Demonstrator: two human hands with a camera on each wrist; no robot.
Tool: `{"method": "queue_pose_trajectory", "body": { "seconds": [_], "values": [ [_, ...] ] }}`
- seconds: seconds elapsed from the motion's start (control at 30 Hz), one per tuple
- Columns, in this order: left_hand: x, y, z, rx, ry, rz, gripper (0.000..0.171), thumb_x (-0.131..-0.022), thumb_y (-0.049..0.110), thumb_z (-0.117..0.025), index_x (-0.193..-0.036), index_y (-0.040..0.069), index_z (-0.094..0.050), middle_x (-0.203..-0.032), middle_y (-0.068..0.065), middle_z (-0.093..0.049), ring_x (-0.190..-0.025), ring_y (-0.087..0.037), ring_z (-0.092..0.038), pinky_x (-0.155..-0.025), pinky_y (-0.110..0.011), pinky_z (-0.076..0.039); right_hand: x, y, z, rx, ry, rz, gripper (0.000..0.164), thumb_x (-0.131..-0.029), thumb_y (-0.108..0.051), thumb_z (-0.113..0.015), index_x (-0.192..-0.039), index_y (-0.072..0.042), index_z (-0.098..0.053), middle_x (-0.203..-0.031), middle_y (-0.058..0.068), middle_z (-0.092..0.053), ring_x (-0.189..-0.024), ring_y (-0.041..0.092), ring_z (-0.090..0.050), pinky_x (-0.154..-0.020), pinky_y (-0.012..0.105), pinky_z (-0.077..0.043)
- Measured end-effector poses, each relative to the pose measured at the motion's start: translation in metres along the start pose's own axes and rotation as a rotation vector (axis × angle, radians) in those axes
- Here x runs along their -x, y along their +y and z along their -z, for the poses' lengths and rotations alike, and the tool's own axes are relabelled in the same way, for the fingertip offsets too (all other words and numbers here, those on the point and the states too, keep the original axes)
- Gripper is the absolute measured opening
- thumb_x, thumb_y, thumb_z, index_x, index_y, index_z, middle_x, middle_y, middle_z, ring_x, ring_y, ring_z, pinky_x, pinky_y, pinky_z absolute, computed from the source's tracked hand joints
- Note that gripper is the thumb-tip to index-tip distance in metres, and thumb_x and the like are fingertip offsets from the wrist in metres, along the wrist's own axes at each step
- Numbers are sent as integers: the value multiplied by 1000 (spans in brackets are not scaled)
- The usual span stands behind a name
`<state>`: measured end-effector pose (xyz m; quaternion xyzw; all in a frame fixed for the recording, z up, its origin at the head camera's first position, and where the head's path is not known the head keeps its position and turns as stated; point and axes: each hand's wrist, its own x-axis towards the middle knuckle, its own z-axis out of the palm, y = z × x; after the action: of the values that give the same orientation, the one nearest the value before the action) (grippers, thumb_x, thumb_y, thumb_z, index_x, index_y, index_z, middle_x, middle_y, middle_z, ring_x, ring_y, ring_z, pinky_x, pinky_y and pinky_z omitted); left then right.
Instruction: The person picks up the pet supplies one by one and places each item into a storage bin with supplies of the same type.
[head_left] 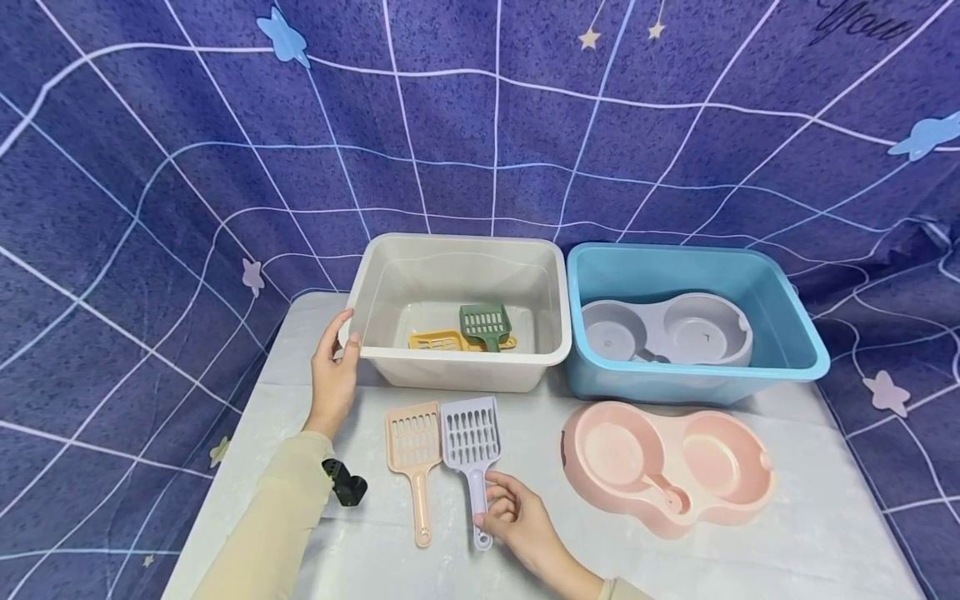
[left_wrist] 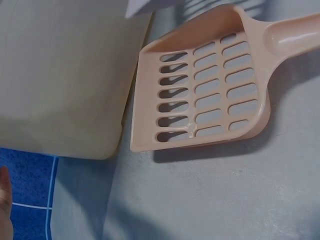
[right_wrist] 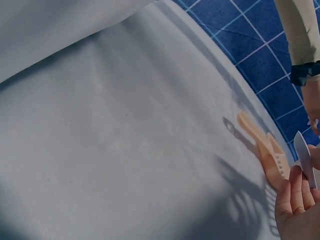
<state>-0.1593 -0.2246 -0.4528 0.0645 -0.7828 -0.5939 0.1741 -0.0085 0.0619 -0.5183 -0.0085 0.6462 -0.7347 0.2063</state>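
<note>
My right hand [head_left: 521,521] pinches the handle of a lavender slotted litter scoop [head_left: 477,492] between thumb and fingers. In the right wrist view the pale handle end [right_wrist: 301,150] sticks out of those fingers above the table, and a slotted shadow falls below. Just left of it, a peach litter scoop [head_left: 421,500] lies with its handle toward me; the left wrist view shows its slotted head [left_wrist: 146,100] close up. My left hand [head_left: 333,383] has its extended fingers and thumb at the left rim of a beige litter box [head_left: 457,373]. That hand holds no scoop.
Inside the beige box lie a green scoop [head_left: 491,332] and a yellow scoop [head_left: 437,334]. Beside it stands a blue litter box [head_left: 675,385] holding a grey double bowl [head_left: 654,318]. A pink double bowl [head_left: 671,450] sits in front of the blue box. A patterned blue curtain [head_left: 450,125] hangs behind.
</note>
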Motion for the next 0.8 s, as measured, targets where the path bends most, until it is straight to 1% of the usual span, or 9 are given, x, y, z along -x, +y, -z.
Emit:
{"method": "queue_pose_trajectory", "body": {
  "seconds": [0.1,0.2,0.33,0.53,0.63,0.7,0.8],
  "values": [
    [-5,-15,-1,10,10,2,44,-104,14,-50,-147,19,-49,-148,-6,-46,-110,-19,-45,-77,-18,-41,2,-3,0,4,-4,7,66,-79,10,-72,-138,15,-42,-103,8,-57,-76,3,-50,-62,11,-39],
    [-6,-20,-1,5,22,2,43,-104,17,-51,-146,24,-50,-139,-3,-50,-101,-15,-46,-73,-17,-42,4,-6,-1,7,-9,7,65,-79,10,-73,-137,15,-43,-103,7,-57,-76,2,-51,-62,11,-39],
    [-5,-19,-1,-4,30,3,42,-104,19,-52,-145,26,-52,-127,-2,-51,-89,-13,-42,-69,-18,-40,7,-11,-2,-14,-22,16,66,-79,10,-73,-137,15,-42,-103,7,-57,-77,3,-53,-63,11,-41],
    [-4,-18,-1,-15,27,8,42,-104,21,-51,-145,27,-51,-129,-1,-51,-90,-13,-42,-70,-18,-41,12,-21,-5,-50,-42,23,68,-80,10,-73,-139,14,-41,-106,7,-57,-78,4,-53,-63,11,-41],
    [-5,-18,-1,-18,26,9,42,-104,21,-51,-145,27,-51,-127,-1,-51,-88,-13,-42,-69,-18,-40,14,-25,-7,-61,-45,29,68,-80,10,-73,-139,14,-41,-107,7,-58,-79,4,-54,-64,12,-42],
    [-5,-18,-1,-19,25,10,42,-104,21,-51,-145,27,-51,-125,-1,-51,-86,-12,-41,-68,-18,-40,15,-26,-7,-52,-47,34,68,-80,9,-74,-139,13,-42,-107,7,-58,-80,4,-54,-65,12,-43],
    [-5,-18,-1,-17,24,10,42,-104,20,-51,-146,27,-50,-126,-1,-50,-87,-12,-41,-68,-18,-40,16,-29,-7,-12,-47,49,66,-80,5,-76,-138,12,-45,-109,8,-59,-81,5,-55,-67,13,-44]
  ]
}}
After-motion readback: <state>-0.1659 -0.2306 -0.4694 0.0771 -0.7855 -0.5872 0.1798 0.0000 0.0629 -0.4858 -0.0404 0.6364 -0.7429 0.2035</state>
